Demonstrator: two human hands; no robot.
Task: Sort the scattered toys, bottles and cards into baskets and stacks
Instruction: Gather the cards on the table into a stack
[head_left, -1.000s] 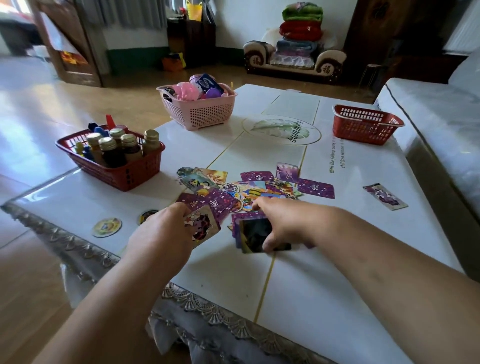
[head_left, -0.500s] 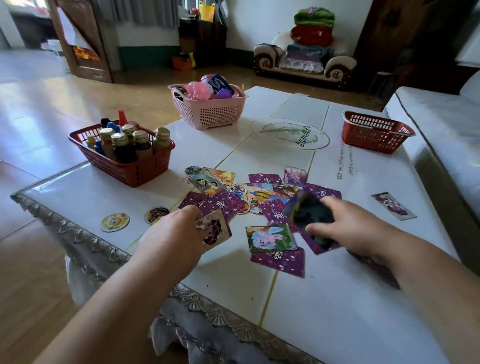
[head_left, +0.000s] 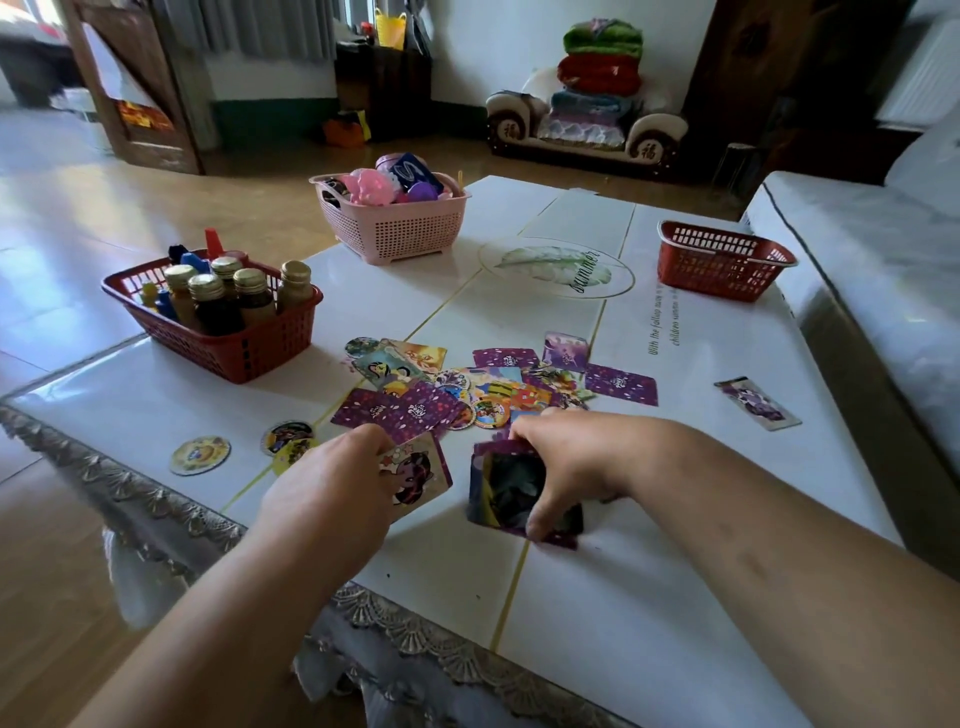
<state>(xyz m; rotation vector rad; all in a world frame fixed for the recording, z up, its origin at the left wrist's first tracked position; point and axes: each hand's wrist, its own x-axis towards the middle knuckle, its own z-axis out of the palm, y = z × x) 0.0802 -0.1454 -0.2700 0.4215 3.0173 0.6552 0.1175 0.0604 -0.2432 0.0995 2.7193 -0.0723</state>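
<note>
A heap of picture cards lies mid-table, rectangular purple-backed ones mixed with round ones. My right hand grips a small stack of cards against the table just in front of the heap. My left hand holds a pony card by its near edge. Two round cards lie to the left. A single long card sits apart on the right.
A red basket with bottles stands at the left. A pink basket with toys is at the back. Another red basket stands back right. A sofa runs along the table's right side.
My right hand swept out to the right with cards, then came back to the near middle and set the stack down over the cards that lay there. The left hand stayed put.
</note>
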